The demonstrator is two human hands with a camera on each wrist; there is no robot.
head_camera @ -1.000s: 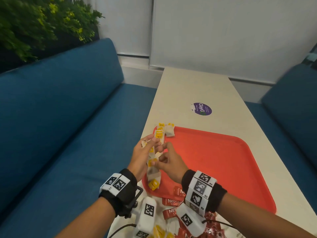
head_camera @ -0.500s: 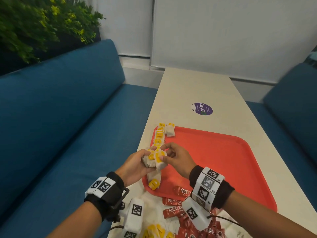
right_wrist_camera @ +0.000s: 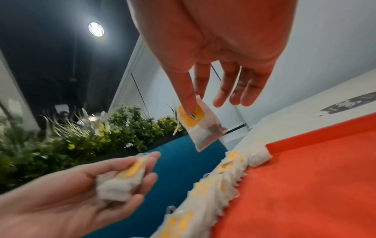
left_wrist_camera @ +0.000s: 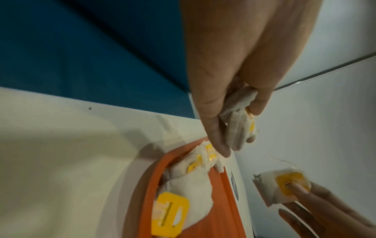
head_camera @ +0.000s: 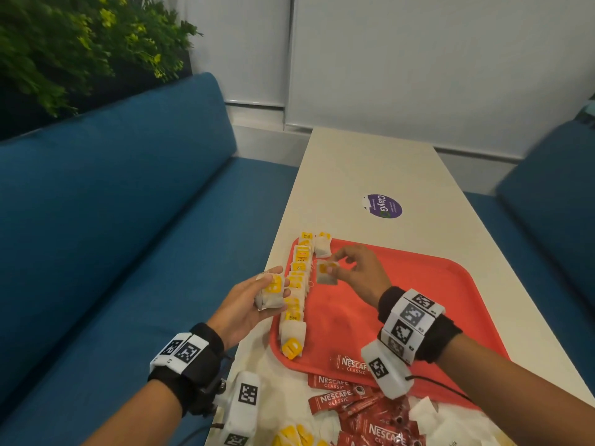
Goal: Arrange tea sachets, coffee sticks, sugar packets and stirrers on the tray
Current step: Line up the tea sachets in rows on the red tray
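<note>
Right now the right hand pinches one tea sachet above the tray; left hand grips a spare stack. Best: lay it flat beside the existing row, tag up, edges aligned.

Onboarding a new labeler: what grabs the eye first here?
The red tray on the pale table, with a row of yellow-tagged tea sachets along its left edge. The right hand pinches one sachet above it; the left hand holds a small stack.
</note>
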